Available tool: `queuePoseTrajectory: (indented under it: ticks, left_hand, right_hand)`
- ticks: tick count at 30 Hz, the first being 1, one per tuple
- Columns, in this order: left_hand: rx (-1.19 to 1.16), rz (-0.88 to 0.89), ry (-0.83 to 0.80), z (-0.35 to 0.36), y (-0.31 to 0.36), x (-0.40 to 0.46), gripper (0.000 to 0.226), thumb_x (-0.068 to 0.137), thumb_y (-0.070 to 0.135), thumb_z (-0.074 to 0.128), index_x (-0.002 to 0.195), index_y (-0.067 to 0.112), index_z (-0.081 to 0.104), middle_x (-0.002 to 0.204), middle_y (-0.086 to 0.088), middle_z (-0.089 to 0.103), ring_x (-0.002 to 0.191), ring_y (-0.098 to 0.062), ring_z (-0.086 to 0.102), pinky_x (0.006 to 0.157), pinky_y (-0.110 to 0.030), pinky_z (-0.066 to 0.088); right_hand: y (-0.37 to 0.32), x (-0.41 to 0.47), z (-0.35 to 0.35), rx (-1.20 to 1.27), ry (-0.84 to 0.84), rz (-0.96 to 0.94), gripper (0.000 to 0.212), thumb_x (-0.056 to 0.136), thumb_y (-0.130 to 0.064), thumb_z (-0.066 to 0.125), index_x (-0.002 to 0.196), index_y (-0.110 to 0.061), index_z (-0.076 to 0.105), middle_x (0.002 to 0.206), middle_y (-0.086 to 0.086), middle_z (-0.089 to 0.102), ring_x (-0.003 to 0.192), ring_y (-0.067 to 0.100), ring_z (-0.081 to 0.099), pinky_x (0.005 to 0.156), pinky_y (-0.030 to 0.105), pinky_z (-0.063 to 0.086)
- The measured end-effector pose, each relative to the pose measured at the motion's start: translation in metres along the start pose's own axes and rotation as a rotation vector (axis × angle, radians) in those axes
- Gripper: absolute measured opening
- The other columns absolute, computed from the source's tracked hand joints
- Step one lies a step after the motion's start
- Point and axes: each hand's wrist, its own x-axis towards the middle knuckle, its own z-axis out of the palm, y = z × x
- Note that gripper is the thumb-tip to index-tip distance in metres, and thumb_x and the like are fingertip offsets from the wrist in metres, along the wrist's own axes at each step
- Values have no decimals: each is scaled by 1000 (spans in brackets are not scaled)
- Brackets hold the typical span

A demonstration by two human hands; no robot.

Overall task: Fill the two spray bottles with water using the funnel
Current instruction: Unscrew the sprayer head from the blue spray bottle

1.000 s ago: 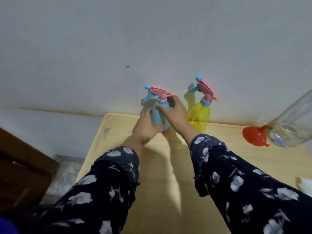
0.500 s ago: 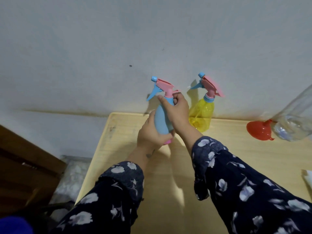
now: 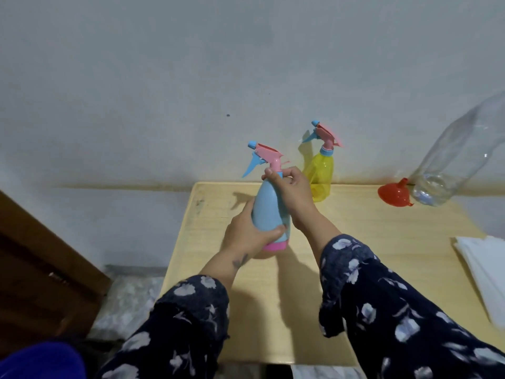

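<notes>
Left hand (image 3: 247, 236): fingers wrapped around the lower body of the light-blue plastic spray bottle with pink trigger head (image 3: 269, 212), held upright above the pale wooden worktop (image 3: 355, 242).
Right hand (image 3: 292, 191): fingers closed around that bottle's neck collar.
Yellow translucent spray bottle (image 3: 322, 173): standing at the wall.
Red plastic funnel (image 3: 395, 195): lying beside a clear plastic water bottle (image 3: 453, 157).

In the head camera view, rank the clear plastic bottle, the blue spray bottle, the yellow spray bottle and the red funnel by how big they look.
1. Clear plastic bottle, partly cut off
2. Blue spray bottle, though nearer the camera
3. Yellow spray bottle, possibly the same real size as the blue one
4. Red funnel
</notes>
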Motion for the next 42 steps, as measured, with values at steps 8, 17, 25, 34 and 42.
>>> queuePoseTrajectory:
  ticks: [8, 17, 25, 34, 42]
  left_hand:
    - [17, 28, -18, -3, 7, -40, 77, 56, 55, 73, 126, 48, 41, 103, 16, 64, 90, -12, 64, 76, -37, 55]
    - [150, 40, 91, -3, 10, -58, 76, 55, 56, 71, 123, 47, 37, 100, 13, 62, 87, -20, 63, 74, -39, 55]
    - [314, 138, 75, 14, 13, -68, 82, 60, 51, 72, 130, 39, 33, 116, 12, 56, 94, -22, 60, 73, -38, 53]
    - [301, 100, -8, 48, 12, -85, 81, 60, 54, 71, 129, 35, 34, 116, 9, 57, 95, -24, 61, 72, -36, 51]
    - [278, 93, -50, 73, 26, -93, 82, 60, 55, 72, 130, 37, 33, 113, 12, 57, 93, -21, 60, 70, -33, 50]
  right_hand:
    - [-1, -52, -6, 63, 35, 66, 40, 89, -45, 60, 112, -15, 47, 94, 0, 63, 82, 11, 61, 75, 27, 49]
    - [-5, -80, -17, 48, 35, -7, 27, 94, -32, 54, 108, -11, 65, 104, 0, 66, 90, 8, 58, 76, 22, 43]
    - [-13, -84, -26, -170, 349, -29, 40, 73, -36, 79, 92, -15, 51, 77, -13, 51, 75, 9, 53, 71, 25, 39]
    - [1, -105, -73, -195, 192, -120, 62, 85, -14, 61, 135, -34, 30, 92, 5, 63, 83, 15, 59, 72, 29, 45]
    - [6, -98, -104, -305, 163, -220, 55, 81, -13, 65, 128, -33, 44, 93, -2, 63, 75, 8, 58, 65, 21, 44]
